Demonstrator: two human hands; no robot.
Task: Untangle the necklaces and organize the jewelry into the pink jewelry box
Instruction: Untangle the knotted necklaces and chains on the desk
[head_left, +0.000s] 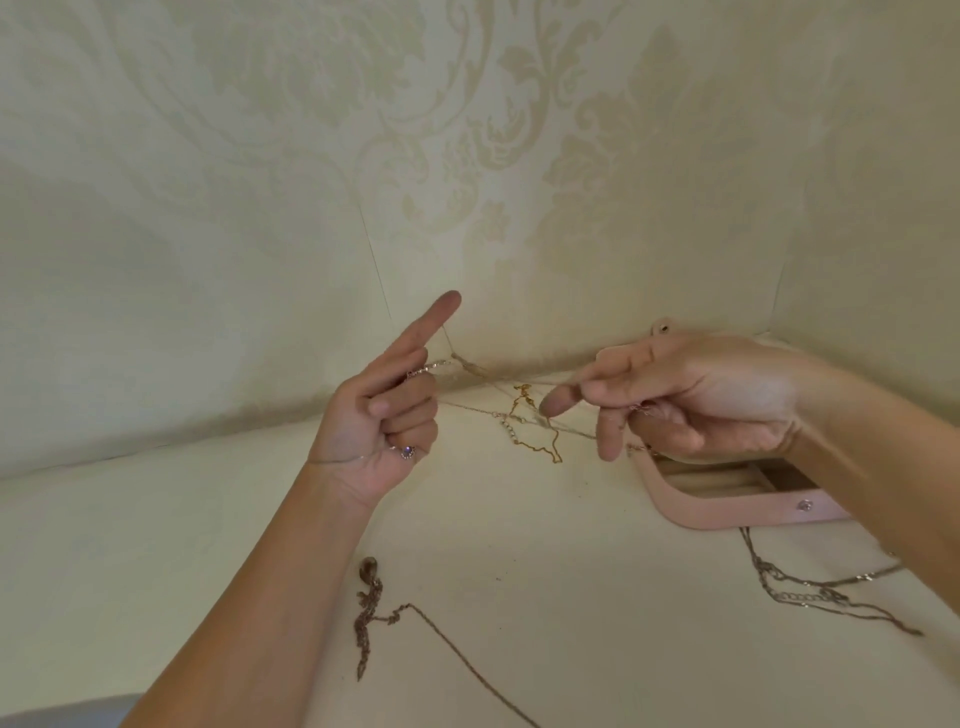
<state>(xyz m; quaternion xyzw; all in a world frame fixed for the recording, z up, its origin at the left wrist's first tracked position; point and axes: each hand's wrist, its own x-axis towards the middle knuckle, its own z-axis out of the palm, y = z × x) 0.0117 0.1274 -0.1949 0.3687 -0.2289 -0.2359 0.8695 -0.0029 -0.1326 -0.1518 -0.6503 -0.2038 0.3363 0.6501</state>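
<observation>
My left hand (387, 410) is raised above the table, its index finger pointing up and the other fingers curled, pinching a sparkly chain (428, 368) with a small stone pendant (408, 452) at the palm. My right hand (691, 402) pinches the other end of a thin chain. Between both hands hangs a tangle of gold and silver necklaces (530, 423), stretched above the table. The pink jewelry box (737, 506) lies open under my right wrist, partly hidden by it.
A dark chain (371, 613) lies on the cream table (156, 545) near my left forearm, trailing to the bottom edge. Another bunch of silver chains (821, 592) lies at the right, in front of the box. Patterned wallpaper stands close behind.
</observation>
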